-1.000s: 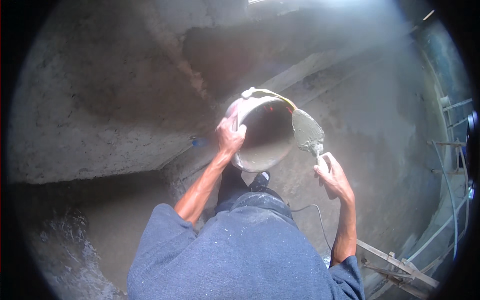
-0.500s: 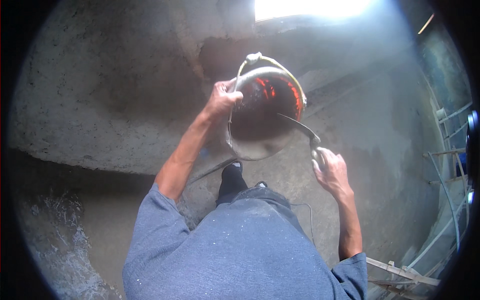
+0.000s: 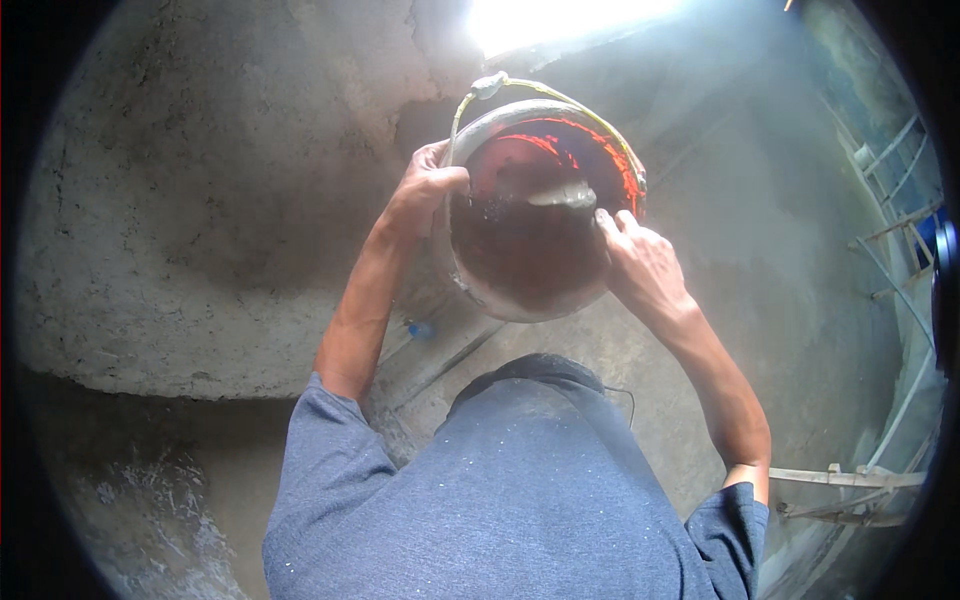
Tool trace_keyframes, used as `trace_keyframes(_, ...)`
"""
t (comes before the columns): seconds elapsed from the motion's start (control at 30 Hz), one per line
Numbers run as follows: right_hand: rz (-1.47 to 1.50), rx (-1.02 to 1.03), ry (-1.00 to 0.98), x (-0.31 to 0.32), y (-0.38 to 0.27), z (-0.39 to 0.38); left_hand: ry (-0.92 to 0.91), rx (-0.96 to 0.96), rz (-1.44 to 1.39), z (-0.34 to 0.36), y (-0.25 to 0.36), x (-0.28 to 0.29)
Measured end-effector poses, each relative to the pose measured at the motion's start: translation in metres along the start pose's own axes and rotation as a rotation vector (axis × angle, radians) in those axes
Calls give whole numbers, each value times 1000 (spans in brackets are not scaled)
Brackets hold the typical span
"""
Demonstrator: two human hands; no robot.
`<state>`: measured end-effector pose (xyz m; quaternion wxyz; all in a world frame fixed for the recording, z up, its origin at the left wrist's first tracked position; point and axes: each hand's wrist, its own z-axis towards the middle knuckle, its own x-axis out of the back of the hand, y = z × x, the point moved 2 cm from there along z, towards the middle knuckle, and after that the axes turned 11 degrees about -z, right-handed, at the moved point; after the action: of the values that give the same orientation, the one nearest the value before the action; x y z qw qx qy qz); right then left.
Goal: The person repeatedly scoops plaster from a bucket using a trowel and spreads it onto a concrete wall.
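A bucket (image 3: 493, 120) crusted with pale residue hangs tilted in front of me, its mouth facing me. Reddish-orange patches show on its dark inner wall, and a wire handle (image 3: 562, 95) arches over the far rim. My left hand (image 3: 425, 190) is closed on the rim's left side, thumb inside. At the right side, my right hand (image 3: 640, 255) has its fingers curled round the grip of a trowel, most of which they hide. The trowel's pale, mortar-smeared blade (image 3: 565, 195) is inside the bucket. What lies deep in the bucket is too dark to make out.
Rough grey plastered wall (image 3: 200, 200) fills the left and far side, with a bright opening (image 3: 560, 20) at the top. Wooden frames like a ladder or scaffold (image 3: 895, 250) stand along the right. A small blue thing (image 3: 420, 329) lies on the floor below the bucket.
The trowel and my right hand have moved up and inward, bringing the blade further into the bucket. The bucket appears slightly higher and tipped more toward me. My left hand keeps its hold.
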<state>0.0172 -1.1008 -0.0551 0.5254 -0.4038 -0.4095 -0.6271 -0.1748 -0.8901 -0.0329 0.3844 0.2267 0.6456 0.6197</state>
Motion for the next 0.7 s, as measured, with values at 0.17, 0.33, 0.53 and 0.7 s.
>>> trace_keyframes(0.17, 190, -87, -83, -6, -30, 11, -12, -207, -63, -1, 6, -1)
trace_keyframes(0.33, 285, -117, -120, -45, -47, 12, -124, -83, -86, -10, 0, 2)
trace_keyframes(0.53, 276, -229, -102, -47, -87, 25, -109, -169, -67, -11, 32, 0)
trace_keyframes(0.7, 258, -71, -147, -43, -114, 24, -168, -217, -19, -10, 55, 5)
